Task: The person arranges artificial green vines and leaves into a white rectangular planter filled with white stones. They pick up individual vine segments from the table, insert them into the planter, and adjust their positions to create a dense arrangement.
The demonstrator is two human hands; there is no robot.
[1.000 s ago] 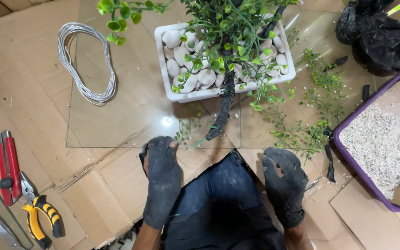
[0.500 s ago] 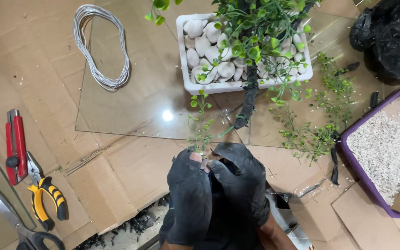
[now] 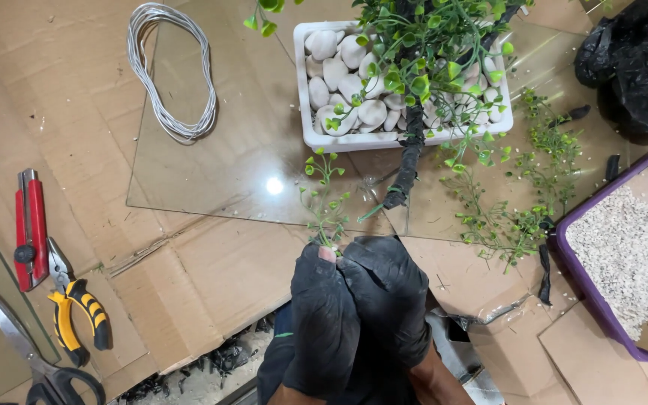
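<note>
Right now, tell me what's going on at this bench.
A person in black gloves has both hands together over the cardboard, the left hand and right hand pinching a small green sprig that stands upright between the fingertips. Just beyond, on a glass sheet, sits a white planter filled with white pebbles and a leafy artificial tree. Loose sprigs lie to the right, yellow-handled pliers and a wire coil to the left.

Stem base of the small green artificial sprig [image 3: 324, 199] is buried between the black-gloved left hand [image 3: 324, 319] and black-gloved right hand [image 3: 388, 300], so the grip can't be read. Grey-bladed scissors [image 3: 35, 360] clipped by bottom edge. Purple tray of pale gravel [image 3: 624, 255] cut off right. Artificial tree's green crown [image 3: 429, 45] runs past top edge.
</note>
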